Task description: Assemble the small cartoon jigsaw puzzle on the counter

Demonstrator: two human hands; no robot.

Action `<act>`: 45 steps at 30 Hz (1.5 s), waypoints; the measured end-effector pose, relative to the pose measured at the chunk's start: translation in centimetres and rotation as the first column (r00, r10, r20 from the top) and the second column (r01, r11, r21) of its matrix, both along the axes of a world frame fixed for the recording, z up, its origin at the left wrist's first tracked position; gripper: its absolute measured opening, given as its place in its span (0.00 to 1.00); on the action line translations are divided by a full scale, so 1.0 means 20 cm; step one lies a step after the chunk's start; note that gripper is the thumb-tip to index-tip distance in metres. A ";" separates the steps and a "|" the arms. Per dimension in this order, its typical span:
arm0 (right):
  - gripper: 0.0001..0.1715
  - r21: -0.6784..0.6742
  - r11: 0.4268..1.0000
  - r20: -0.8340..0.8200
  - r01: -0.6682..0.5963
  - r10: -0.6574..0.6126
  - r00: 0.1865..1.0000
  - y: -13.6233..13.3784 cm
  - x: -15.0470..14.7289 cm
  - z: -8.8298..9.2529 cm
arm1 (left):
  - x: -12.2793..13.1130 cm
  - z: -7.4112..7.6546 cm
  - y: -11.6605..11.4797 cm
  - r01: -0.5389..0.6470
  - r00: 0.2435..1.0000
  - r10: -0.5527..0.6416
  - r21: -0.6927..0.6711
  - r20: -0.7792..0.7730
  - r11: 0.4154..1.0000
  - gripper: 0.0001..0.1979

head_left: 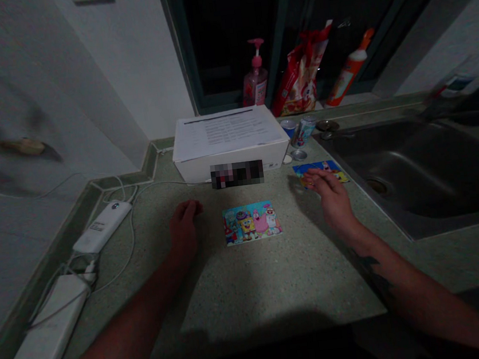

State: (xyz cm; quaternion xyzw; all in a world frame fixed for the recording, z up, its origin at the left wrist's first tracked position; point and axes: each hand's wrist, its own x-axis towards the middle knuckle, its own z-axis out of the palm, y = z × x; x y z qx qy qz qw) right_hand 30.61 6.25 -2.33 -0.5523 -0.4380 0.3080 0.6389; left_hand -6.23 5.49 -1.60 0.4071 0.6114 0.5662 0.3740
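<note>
A cartoon picture card (252,223) with several bright characters lies flat in the middle of the speckled green counter. To its left, my left hand (184,223) rests by the counter surface, fingers curled closed, with nothing visible in them. My right hand (332,195) is off to the right, its fingers loosely bent and apart, and it appears to hold nothing. Its fingertips overlap a second, blue picture card (337,173) in view, hiding part of that card; whether they touch it I cannot tell.
Behind the card stands a white box (195,166) with a printed paper (229,131) on top. Small cans (303,132) sit beside it, near the sink (438,174). A pump bottle (255,82) and a red bag (303,74) stand behind. White power strips (103,225) and cables lie left.
</note>
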 end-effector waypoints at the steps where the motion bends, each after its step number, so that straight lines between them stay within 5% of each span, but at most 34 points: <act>1: 0.10 0.001 1.000 0.003 0.001 -0.001 1.000 0.00 0.00 0.00 | 0.00 -0.01 0.00 0.001 1.000 -0.001 0.004 0.008 1.000 0.16; 45: 0.09 0.000 1.000 0.060 -0.029 0.029 0.998 0.00 -0.01 -0.02 | 0.01 0.01 0.00 0.015 1.000 -0.015 -0.006 0.027 1.000 0.17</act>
